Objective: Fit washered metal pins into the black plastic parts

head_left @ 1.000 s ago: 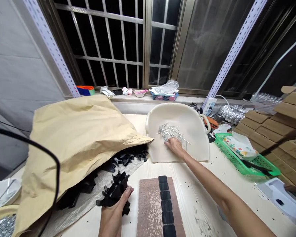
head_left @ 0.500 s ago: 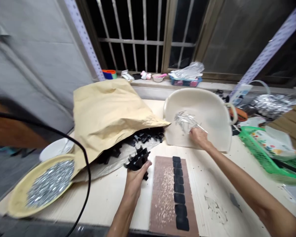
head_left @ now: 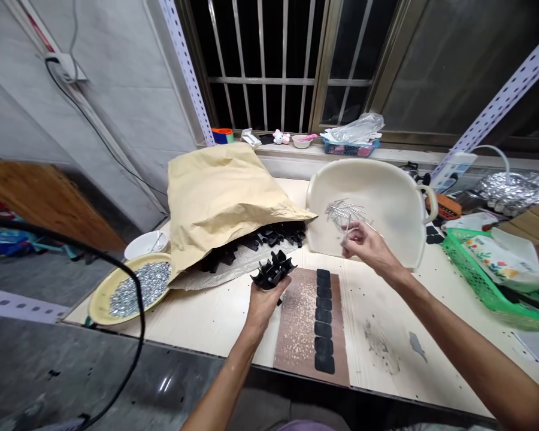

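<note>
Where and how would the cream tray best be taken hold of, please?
Probably by the looped handle on the right of the cream tray, coming from above: the loop stands out beyond the rim, while an orange object crowds its right side.

Right hand [head_left: 363, 244] lifted from the pile of pins [head_left: 339, 209], one pin [head_left: 348, 222] now pinched upright, view swung left, more floor [head_left: 184, 383] revealed.

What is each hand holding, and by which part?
Left hand: black parts, gripped around their lower side. Right hand: seemingly a metal pin, pinched toward its lower end; exact spot unclear.
</note>
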### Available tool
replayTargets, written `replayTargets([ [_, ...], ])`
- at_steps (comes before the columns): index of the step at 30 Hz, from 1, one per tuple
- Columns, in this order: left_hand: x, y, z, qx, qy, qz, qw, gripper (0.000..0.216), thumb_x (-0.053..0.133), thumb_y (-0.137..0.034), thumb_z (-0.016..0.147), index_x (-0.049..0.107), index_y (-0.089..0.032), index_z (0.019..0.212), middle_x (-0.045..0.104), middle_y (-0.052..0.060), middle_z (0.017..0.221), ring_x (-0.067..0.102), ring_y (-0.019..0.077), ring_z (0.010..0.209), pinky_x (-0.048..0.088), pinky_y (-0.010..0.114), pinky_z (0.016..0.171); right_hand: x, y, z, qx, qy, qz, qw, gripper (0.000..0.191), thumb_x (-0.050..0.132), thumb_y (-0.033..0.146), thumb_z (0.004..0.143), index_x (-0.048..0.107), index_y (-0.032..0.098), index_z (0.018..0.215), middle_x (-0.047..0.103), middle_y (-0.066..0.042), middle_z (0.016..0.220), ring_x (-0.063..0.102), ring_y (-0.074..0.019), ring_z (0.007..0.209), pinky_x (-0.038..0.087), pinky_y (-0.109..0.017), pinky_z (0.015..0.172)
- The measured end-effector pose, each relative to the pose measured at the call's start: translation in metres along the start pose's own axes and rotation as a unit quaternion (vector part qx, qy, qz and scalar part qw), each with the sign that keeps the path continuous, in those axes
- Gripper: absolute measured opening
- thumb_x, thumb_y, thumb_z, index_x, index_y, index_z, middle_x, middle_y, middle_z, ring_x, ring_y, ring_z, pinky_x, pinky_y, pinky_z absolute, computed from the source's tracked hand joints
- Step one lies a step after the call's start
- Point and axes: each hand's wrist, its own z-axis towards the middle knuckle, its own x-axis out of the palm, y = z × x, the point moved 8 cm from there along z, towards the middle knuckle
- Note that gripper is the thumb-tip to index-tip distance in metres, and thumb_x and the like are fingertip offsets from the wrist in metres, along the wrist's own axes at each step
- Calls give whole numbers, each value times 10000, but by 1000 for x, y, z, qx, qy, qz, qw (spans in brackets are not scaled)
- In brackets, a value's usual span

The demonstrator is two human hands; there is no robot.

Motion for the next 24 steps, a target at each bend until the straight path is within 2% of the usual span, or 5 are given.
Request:
replayTargets([
  [2,10,0,-4,5,17,17,1000,357,761,-306,599,719,-133,910,728,75,908,649,244,903,482,327,828,10,39,-15,-42,26,170,984,290,559,293,793,528,137,1036,634,-27,761,645,-153,685,539,-304,663],
  [5,25,0,-12,11,39,38,998,320,749,-316,612,721,-139,877,728,55,866,652,231,832,494,315,765,27,76,-28,-69,79,232,967,270,590,367,802,582,129,931,647,-51,786,642,-150,707,542,-306,660],
  [11,35,-6,-27,37,60,48,996,314,731,-317,642,711,-167,917,723,29,876,640,209,834,488,302,769,41,98,-35,-207,77,98,970,164,634,323,790,673,164,805,648,-40,839,590,-132,748,471,-254,654],
  [16,38,-7,-31,15,57,51,997,299,739,-321,628,710,-163,881,721,29,855,642,208,820,494,303,753,51,96,-39,-217,101,64,969,147,629,295,795,673,162,840,623,-29,816,559,-119,697,435,-234,617],
  [24,42,-8,-36,15,52,67,996,352,761,-331,602,699,-152,899,720,57,867,646,241,852,500,338,771,54,99,-43,-245,64,-29,967,198,507,312,892,615,181,791,575,-8,775,523,-122,729,398,-234,669],
])
